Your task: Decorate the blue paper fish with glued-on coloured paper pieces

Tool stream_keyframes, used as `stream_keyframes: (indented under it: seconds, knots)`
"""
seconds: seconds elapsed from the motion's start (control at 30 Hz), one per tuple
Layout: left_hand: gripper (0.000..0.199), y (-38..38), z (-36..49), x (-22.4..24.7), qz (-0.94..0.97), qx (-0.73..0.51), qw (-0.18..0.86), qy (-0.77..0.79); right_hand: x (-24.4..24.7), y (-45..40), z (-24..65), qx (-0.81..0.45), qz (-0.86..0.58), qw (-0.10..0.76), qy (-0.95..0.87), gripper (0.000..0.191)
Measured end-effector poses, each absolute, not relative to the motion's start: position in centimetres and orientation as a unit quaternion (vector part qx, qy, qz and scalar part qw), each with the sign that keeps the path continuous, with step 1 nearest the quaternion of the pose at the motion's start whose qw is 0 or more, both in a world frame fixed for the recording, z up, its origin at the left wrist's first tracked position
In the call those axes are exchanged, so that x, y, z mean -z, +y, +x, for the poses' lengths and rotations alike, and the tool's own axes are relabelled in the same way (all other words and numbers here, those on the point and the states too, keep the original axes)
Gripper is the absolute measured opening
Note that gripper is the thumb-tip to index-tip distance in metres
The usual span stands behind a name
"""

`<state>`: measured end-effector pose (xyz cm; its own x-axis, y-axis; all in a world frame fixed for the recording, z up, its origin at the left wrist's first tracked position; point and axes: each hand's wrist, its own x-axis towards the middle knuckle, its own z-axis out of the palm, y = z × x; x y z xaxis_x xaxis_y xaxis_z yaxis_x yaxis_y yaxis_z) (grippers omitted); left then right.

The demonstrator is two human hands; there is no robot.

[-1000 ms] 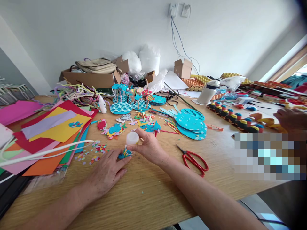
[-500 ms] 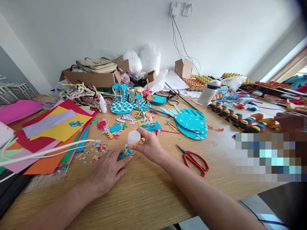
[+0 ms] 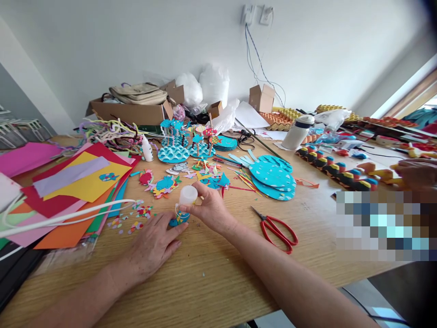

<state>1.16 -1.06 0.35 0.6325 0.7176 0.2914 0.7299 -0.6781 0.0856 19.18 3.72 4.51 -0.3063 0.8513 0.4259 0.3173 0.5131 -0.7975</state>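
Observation:
My right hand (image 3: 210, 210) grips a small white bottle (image 3: 188, 196), tilted with its nozzle end down, over a blue paper fish (image 3: 179, 219) with coloured patches. The fish lies on the wooden table, and the fingers of my left hand (image 3: 152, 246) rest along its near side and hold it down. Just behind the bottle are blue and multicoloured paper cut-outs (image 3: 164, 183). Tiny coloured paper dots (image 3: 144, 211) lie beyond my left hand. The bottle and fingers hide part of the fish.
Red-handled scissors (image 3: 280, 232) lie right of my right arm. Coloured paper sheets (image 3: 78, 182) are stacked at left, crossed by a white cable. Blue discs (image 3: 273, 177), a second white bottle (image 3: 147, 149) and finished paper models (image 3: 173, 146) stand farther back. Another person's hand (image 3: 418, 173) is at far right.
My right hand has moved the bottle slightly to the left over the fish. My left hand has stayed in place. The other person's hand at far right has shifted slightly.

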Motion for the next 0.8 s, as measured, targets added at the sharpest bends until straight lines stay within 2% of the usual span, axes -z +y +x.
stream_keyframes:
  seconds: [0.3, 0.8]
  knots:
    - [0.037, -1.08, 1.12, -0.40, -0.904, 0.146, 0.025, -0.401, -4.42, 3.83, 19.91, -0.294, -0.404, 0.408, -0.764, 0.022]
    - [0.034, -1.05, 1.03, -0.11, -0.902, 0.153, 0.028, -0.403, -4.40, 4.16, 19.63, -0.288, -0.423, 0.426, -0.746, 0.022]
